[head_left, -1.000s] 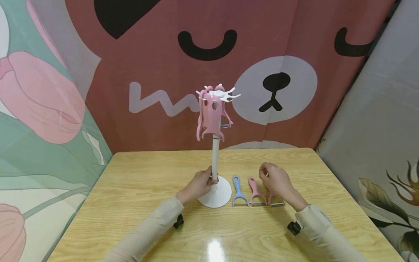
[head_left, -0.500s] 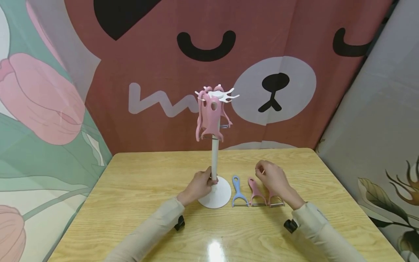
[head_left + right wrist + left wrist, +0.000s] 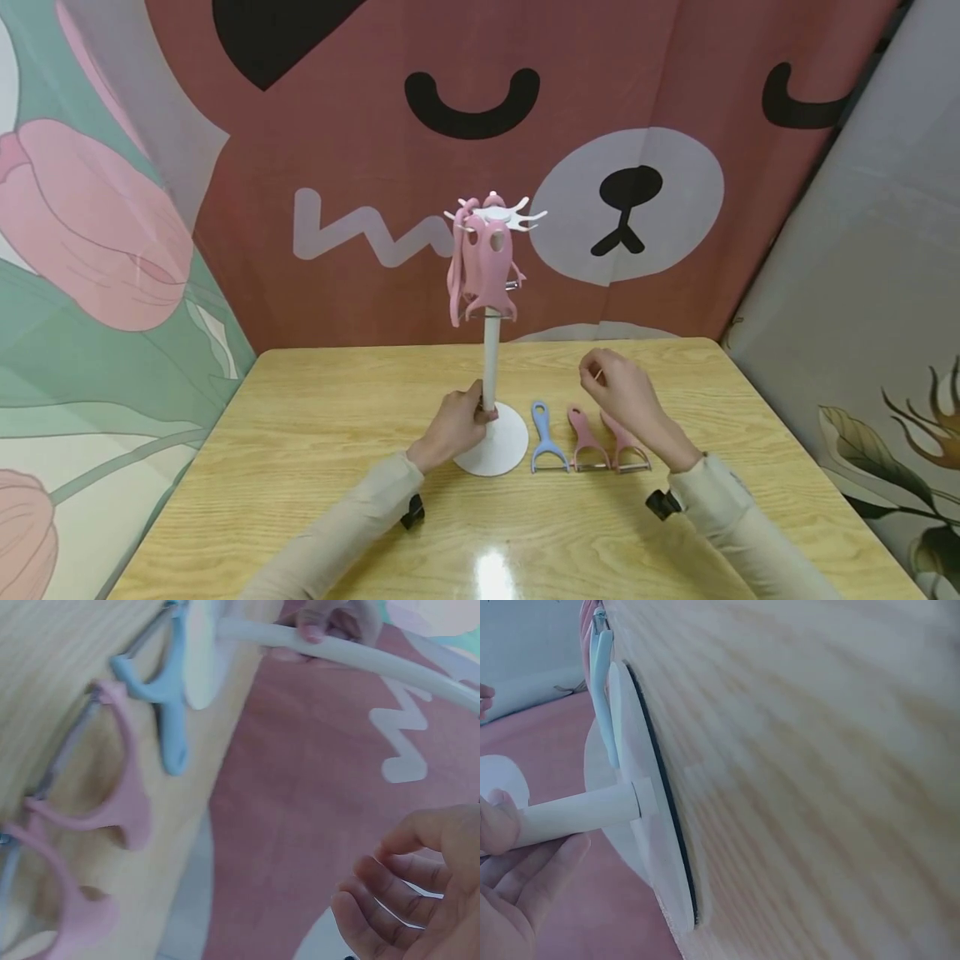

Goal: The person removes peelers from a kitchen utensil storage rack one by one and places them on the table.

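Note:
My left hand (image 3: 452, 427) grips the lower pole (image 3: 491, 358) of a white stand, just above its round base (image 3: 510, 450); the left wrist view shows thumb and fingers around the pole. Several pink peelers (image 3: 492, 267) hang from the hooks (image 3: 517, 218) on top. Above the table, right of the stand, my right hand (image 3: 626, 396) hovers with loosely bent fingers. The right wrist view shows nothing in it. Beneath and beside it lie a blue peeler (image 3: 544, 433) and two pink peelers, a middle one (image 3: 581, 427) and a right one (image 3: 619, 435).
The wooden table (image 3: 315, 417) carries the stand near its middle. A curtain with a bear print (image 3: 360, 158) hangs right behind the table, with patterned cloth on both sides. Bare hooks point right at the stand's top.
My right hand has risen and moved slightly left, uncovering more of the right pink peeler. The hanging peelers have turned a little with the stand's top. My left hand stays on the pole.

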### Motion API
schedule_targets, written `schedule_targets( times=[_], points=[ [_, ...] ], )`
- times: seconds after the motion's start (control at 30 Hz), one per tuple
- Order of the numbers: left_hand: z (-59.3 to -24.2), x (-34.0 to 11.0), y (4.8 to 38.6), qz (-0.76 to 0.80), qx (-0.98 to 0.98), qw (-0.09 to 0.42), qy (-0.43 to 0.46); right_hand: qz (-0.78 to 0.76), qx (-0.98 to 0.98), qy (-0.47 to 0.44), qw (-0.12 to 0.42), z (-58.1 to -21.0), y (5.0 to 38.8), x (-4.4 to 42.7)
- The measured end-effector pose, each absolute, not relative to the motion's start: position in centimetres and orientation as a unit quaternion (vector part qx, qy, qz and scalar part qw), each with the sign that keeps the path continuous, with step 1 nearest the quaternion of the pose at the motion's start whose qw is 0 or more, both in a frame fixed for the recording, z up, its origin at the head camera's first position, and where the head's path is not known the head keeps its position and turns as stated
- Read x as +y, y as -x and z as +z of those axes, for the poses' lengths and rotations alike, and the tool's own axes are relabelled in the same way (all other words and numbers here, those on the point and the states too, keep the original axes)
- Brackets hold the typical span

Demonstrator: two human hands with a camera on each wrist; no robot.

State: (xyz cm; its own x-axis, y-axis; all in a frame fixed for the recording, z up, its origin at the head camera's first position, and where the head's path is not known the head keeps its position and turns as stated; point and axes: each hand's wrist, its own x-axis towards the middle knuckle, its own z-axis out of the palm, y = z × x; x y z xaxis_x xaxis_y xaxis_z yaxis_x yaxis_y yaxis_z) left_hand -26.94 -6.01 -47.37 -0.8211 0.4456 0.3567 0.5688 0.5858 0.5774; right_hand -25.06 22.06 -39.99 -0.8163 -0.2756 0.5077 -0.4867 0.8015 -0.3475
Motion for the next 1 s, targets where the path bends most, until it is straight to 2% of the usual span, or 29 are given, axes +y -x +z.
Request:
schedule_targets(
  times=[0.63, 1.0],
  points=[
    [-47.1, -5.7, 26.9, -0.348, -0.891, 0.115, 0.267, 0.271, -0.894, -0.245, 0.260, -34.6, 23.8, 18.8],
    [-46.3, -5.7, 27.0, -0.338, -0.894, 0.089, 0.279, 0.289, -0.866, -0.267, 0.310, -33.6, 23.5, 17.3]
  ],
)
